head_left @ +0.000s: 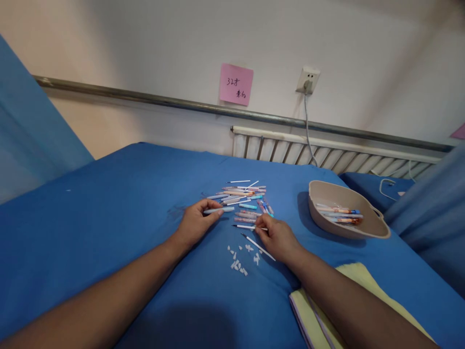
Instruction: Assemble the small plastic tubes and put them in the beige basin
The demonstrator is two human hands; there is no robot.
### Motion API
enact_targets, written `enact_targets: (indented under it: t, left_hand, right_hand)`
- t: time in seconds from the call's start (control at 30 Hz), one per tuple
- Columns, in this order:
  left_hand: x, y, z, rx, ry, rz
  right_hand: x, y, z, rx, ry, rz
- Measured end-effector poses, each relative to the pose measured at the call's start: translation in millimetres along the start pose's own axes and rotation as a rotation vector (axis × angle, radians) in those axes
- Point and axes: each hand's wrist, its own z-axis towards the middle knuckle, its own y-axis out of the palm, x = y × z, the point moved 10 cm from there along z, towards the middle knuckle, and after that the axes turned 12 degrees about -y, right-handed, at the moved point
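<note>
My left hand (196, 222) rests on the blue sheet (109, 218) with its fingers closed round a pale pen barrel (220, 210). My right hand (278, 236) pinches the end of a thin white refill (246, 227); a second refill (258, 246) lies slanted under its fingers. Just beyond both hands sits a heap of pens and pen parts (245, 196). Several small white caps (240, 258) are scattered between my wrists.
A beige oval basin (363, 229) holding a few assembled pens stands to the right. A yellow cloth over a notebook (327, 310) lies under my right forearm. A railing, a pink note (236, 84) and a wall socket with cord are behind.
</note>
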Motion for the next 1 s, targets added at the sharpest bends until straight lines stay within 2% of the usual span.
enact_targets:
  t: [0.17,0.3,0.4,0.67,1.0]
  left_hand:
    - [4,9,-5,-0.041,0.039,0.086]
    - [4,12,-5,-0.063,0.042,0.089]
    - [4,13,-6,-0.075,0.034,0.089]
    - [0,15,-5,-0.09,0.022,0.091]
    - [1,10,-4,-0.081,0.02,0.03]
  right_hand:
    - [-29,-12,-6,-0.103,-0.085,-0.217]
    - [-44,-1,-18,-0.299,-0.096,-0.276]
    - [-49,5,-22,-0.347,-0.128,-0.337]
    - [-38,10,-17,-0.313,-0.126,-0.314]
    - [-31,-1,-10,-0.086,-0.135,-0.1]
